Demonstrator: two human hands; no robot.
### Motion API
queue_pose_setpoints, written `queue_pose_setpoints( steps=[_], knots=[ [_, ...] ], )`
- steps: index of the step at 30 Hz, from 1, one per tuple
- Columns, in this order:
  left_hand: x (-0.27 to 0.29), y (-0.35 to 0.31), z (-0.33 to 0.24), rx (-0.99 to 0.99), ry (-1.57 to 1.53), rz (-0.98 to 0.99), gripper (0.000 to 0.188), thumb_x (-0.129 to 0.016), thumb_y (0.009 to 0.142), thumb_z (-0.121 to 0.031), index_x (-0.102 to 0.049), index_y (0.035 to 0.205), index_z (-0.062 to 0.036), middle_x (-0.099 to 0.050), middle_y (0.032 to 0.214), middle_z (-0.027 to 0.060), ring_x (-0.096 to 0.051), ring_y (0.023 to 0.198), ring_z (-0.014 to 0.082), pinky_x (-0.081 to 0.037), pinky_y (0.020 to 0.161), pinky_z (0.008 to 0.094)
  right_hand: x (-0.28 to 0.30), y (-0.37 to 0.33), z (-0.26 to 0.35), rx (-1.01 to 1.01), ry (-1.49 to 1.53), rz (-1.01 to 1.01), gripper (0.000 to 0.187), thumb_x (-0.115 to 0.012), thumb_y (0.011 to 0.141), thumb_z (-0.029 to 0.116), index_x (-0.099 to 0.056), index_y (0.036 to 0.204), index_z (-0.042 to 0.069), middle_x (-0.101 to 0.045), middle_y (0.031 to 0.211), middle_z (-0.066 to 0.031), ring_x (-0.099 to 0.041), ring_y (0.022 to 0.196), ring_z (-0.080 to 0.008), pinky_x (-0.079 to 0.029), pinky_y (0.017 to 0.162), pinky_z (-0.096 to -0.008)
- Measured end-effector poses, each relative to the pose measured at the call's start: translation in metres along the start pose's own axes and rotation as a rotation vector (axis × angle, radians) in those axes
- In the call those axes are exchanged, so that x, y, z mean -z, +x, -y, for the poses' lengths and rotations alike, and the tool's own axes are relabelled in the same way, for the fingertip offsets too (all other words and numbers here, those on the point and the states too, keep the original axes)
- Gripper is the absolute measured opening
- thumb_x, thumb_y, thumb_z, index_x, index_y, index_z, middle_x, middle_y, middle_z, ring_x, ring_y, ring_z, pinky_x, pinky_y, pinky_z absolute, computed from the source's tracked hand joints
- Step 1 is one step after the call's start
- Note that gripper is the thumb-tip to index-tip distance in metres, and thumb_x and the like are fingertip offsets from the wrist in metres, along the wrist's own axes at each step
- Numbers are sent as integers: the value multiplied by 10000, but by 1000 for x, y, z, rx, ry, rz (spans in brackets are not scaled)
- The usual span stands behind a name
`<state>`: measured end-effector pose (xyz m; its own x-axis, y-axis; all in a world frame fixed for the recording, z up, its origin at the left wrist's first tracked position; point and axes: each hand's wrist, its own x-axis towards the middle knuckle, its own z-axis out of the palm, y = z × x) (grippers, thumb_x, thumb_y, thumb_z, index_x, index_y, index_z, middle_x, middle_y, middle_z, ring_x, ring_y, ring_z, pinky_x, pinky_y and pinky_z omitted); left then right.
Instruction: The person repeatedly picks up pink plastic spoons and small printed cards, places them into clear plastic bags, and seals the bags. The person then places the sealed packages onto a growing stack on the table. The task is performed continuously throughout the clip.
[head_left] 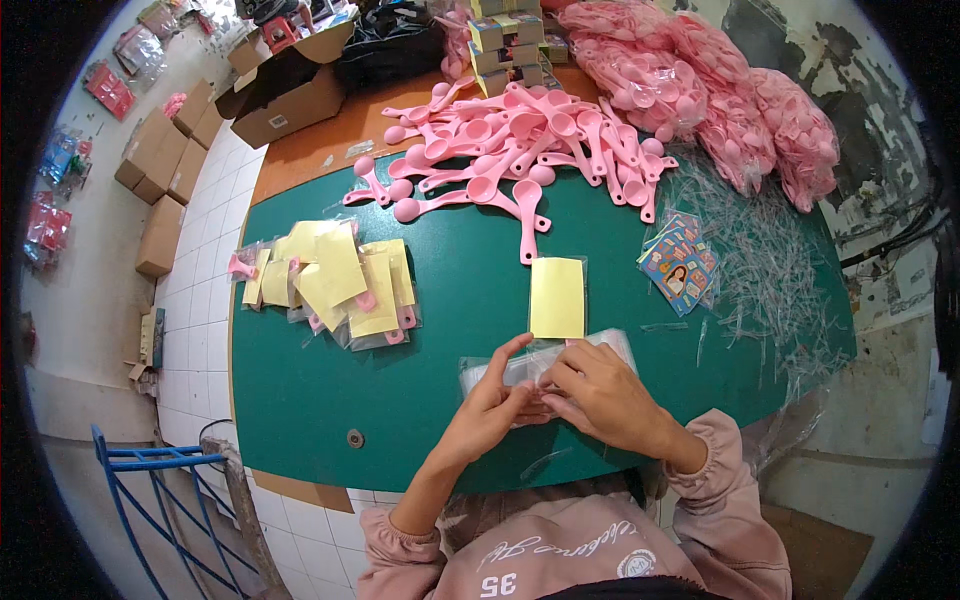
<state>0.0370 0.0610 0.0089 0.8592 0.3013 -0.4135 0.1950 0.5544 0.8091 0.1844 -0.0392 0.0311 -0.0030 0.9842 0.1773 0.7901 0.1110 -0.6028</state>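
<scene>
left hand [492, 405] + right hand [603, 393]: fingers pinching clear plastic bags [545, 362] | yellow card [557, 297] just beyond | pink spoons [520, 140] far

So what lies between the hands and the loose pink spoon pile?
In the head view, a yellow card lies on the green table between the hands' clear bags and pink spoons.

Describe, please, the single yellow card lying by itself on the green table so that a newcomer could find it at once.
Start at the green table and find the person's two hands, left hand and right hand, on a stack of clear bags at its near edge. The yellow card lies just beyond those hands, flat in a clear sleeve. Unlike the yellow cards heaped in the pile of filled packets to the left, it lies alone.
</scene>
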Motion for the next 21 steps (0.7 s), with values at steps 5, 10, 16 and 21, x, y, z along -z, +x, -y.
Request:
queue_pose_setpoints(
  steps=[5,10,16,21],
  knots=[
    [-5,-5,2,-48,-116,-35,537,-368,938,-104,-103,1403,-154,-566,1042,150,-592,923,199,-497,821,325,2,1,6,21,-24,-1,185,-626,718,130,-543,845,24,-485,835,-108,-491,843,-274,-385,779,-389],
    [-9,3,-5,-43,-31,-48,508,-373,929,-77,-163,1388,-132,-563,952,102,-577,848,137,-490,779,277,1,-1,5,63,-93,-12,169,-613,720,125,-536,832,25,-479,818,-110,-488,811,-276,-379,745,-383],
    [-4,26,-12,-102,270,29,454,-404,907,-55,-282,1342,-99,-583,840,54,-557,729,78,-472,683,228,19,-3,-9,109,-25,11,142,-602,729,124,-505,792,41,-467,781,-101,-477,760,-265,-362,697,-370],
    [-4,28,-16,-133,124,50,371,-393,906,-52,-382,1277,-50,-603,954,92,-558,767,72,-467,697,220,93,-34,-63,-43,614,73,154,-611,774,155,-541,838,33,-497,757,-48,-490,689,-131,-405,631,-267]
  ],
)
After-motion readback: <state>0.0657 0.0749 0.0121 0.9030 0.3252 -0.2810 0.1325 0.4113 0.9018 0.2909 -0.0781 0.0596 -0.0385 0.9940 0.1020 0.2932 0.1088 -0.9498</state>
